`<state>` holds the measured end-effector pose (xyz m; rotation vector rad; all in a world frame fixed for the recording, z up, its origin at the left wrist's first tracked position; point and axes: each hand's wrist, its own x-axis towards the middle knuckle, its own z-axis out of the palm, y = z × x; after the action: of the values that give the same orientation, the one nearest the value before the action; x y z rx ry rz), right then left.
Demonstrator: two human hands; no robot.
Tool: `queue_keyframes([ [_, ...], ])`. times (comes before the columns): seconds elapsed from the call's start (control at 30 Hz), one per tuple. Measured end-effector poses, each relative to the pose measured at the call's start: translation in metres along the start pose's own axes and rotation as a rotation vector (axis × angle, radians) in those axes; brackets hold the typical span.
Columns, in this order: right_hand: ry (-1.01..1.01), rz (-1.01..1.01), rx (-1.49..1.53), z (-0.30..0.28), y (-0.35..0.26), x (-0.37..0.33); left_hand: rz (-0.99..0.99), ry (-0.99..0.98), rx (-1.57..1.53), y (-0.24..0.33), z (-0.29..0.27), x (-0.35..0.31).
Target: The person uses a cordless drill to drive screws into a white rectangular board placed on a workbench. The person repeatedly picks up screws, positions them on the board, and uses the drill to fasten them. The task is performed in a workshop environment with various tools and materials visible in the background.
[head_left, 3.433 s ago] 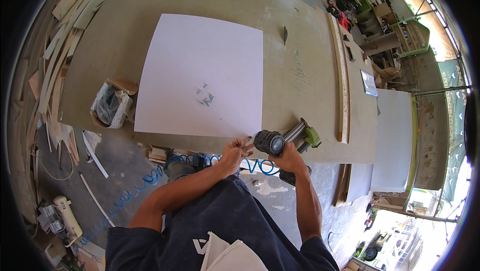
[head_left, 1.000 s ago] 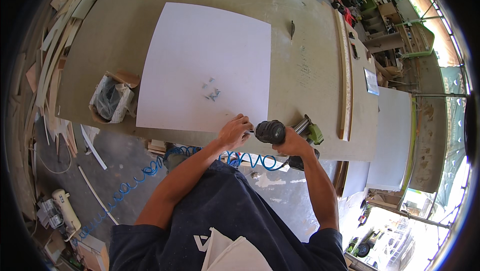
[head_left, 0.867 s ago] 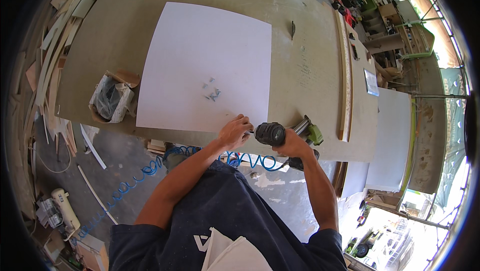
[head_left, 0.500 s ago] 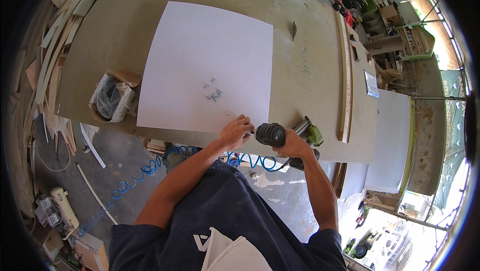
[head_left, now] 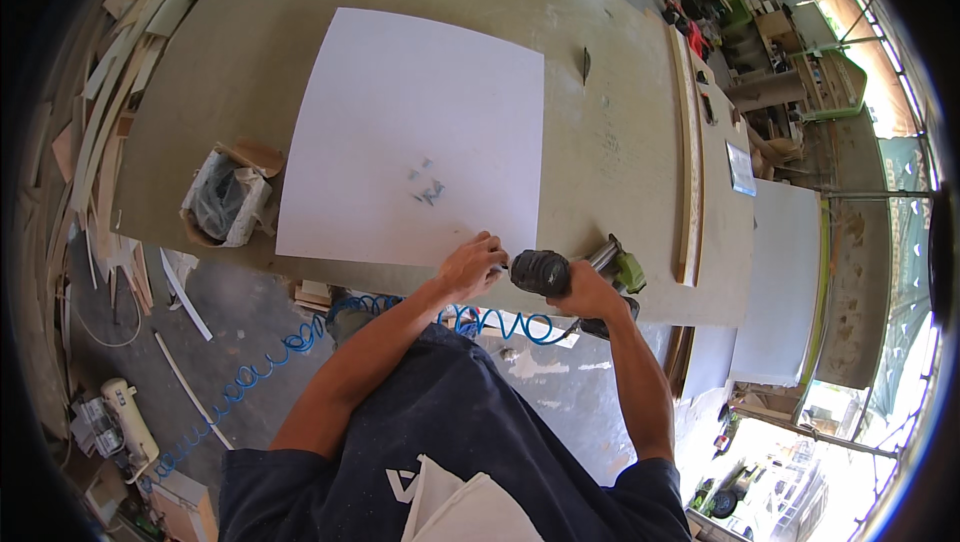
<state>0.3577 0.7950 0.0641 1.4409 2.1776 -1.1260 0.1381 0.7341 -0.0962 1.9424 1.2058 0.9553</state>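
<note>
My right hand (head_left: 588, 292) grips a dark cordless drill (head_left: 540, 273) by its handle, with its nose toward the left. Just off the drill's tip, at the near edge of the table, my left hand (head_left: 473, 266) has its fingers pinched together. Whatever sits between those fingers is too small to make out. Beyond the left hand, a large white square panel (head_left: 420, 112) lies flat on the table (head_left: 600, 202). A loose group of small screws (head_left: 430, 190) rests on the panel's near half.
Left of the panel stands an open carton (head_left: 228, 197) lined with plastic. A green-and-grey power tool (head_left: 625, 267) lies beyond my right hand. A long wooden strip (head_left: 690, 162) runs along the table's right side. A coiled blue air hose (head_left: 300, 340) hangs below the near edge.
The view has shifted very slightly. Both hands and the drill keep nearly the same place and grip.
</note>
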Motion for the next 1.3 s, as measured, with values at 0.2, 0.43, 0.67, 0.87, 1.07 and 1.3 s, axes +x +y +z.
queue_keyframes([
  [0.2,0.227,0.010,0.043,-0.004,-0.003,-0.049,0.192,-0.014,0.171,-0.007,0.003,-0.012],
  [0.43,0.462,0.194,0.223,0.042,0.022,-0.103,0.385,0.001,0.473,0.002,0.001,-0.020],
  [0.67,0.484,0.343,0.341,0.106,0.016,-0.136,0.167,-0.040,0.240,-0.008,-0.043,-0.029],
  [0.87,0.434,0.441,0.529,0.132,-0.001,-0.140,-0.066,0.337,0.576,-0.027,-0.115,-0.007],
  [1.07,0.476,0.349,0.506,0.154,0.007,-0.131,-0.032,0.204,0.412,-0.054,-0.120,-0.017],
  [1.3,0.468,0.328,0.533,0.141,-0.017,-0.124,-0.035,0.204,0.447,-0.060,-0.123,-0.013],
])
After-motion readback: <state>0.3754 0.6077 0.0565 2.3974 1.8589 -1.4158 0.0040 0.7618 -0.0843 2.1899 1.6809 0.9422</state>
